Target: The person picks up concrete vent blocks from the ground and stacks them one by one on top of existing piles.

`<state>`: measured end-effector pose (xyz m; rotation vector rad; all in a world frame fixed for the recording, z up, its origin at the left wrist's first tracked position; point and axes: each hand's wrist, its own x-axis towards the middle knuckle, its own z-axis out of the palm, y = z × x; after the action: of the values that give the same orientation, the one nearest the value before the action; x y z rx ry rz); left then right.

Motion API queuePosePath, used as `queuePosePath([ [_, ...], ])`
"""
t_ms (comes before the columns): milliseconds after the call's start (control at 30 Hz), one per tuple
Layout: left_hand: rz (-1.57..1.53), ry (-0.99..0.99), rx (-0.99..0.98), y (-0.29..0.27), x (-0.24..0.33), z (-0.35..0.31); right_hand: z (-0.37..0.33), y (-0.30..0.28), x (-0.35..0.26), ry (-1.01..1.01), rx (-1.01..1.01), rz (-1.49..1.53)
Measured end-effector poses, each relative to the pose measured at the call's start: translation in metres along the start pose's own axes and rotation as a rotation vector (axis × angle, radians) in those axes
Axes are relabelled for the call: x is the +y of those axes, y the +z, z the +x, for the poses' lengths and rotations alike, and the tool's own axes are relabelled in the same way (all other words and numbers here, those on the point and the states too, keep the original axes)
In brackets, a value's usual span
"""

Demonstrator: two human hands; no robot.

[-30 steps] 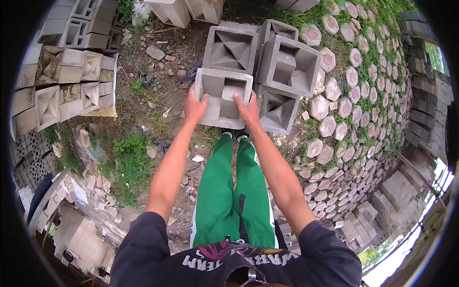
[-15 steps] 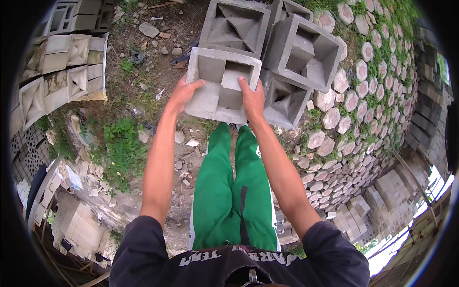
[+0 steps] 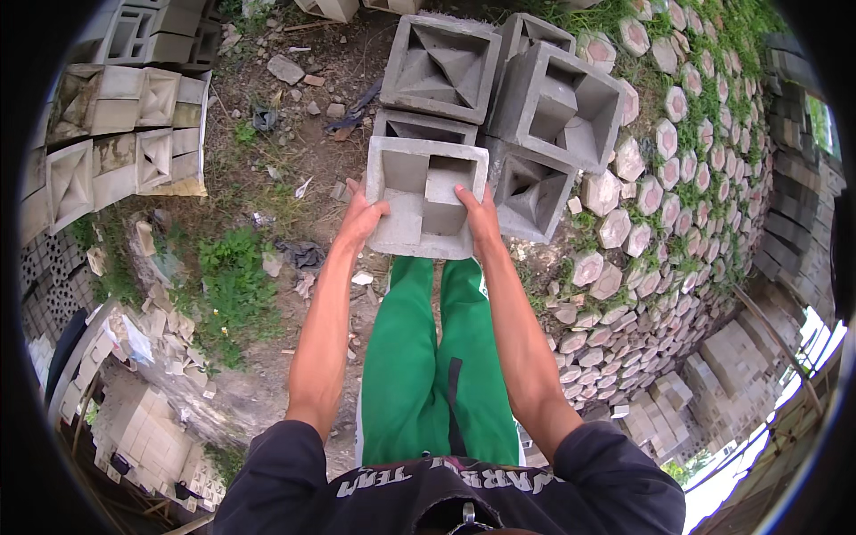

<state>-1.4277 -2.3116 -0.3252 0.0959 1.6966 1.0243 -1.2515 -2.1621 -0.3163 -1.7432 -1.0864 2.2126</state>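
Note:
Both my hands grip a square grey concrete breeze block [image 3: 403, 223] whose stepped inner hollows face up. My left hand [image 3: 362, 218] clasps its left side, thumb over the near left edge. My right hand [image 3: 481, 218] clasps the right side, with the thumb reaching inside the rim. Just beyond it, part of another block [image 3: 426, 127] shows. A block with a pyramid-like inner pattern [image 3: 443, 67] sits further back. To the right, a tilted block [image 3: 562, 111] rests against others, and a lower block [image 3: 532, 192] lies close beside my right hand.
Rows of hexagonal pavers [image 3: 613, 228] with grass between them cover the right side. Stacked decorative blocks [image 3: 118, 125] stand at the far left. Green weeds [image 3: 236, 281], stones and rubble [image 3: 286, 69] lie on the dirt at left.
The held block has come nearer to my body and a little to the right, with both hands still on it. Part of a block behind it now shows.

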Motion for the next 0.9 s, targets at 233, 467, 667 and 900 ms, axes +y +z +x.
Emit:
queuePosePath([
  [233, -0.085, -0.071, -0.025, 0.002, -0.005, -0.009, -0.007, -0.005, 0.012, -0.016, -0.024, 0.047],
  [467, -0.058, -0.123, 0.177, 0.004, -0.008, -0.016, -0.009, -0.001, 0.009, 0.040, -0.057, 0.073],
  [667, -0.205, -0.137, 0.032, 0.001, -0.007, -0.025, -0.002, -0.007, 0.011, 0.035, -0.063, 0.043],
  [900, -0.174, -0.132, 0.100, 0.008, 0.002, -0.028, -0.007, -0.005, 0.001, -0.021, -0.016, 0.069],
])
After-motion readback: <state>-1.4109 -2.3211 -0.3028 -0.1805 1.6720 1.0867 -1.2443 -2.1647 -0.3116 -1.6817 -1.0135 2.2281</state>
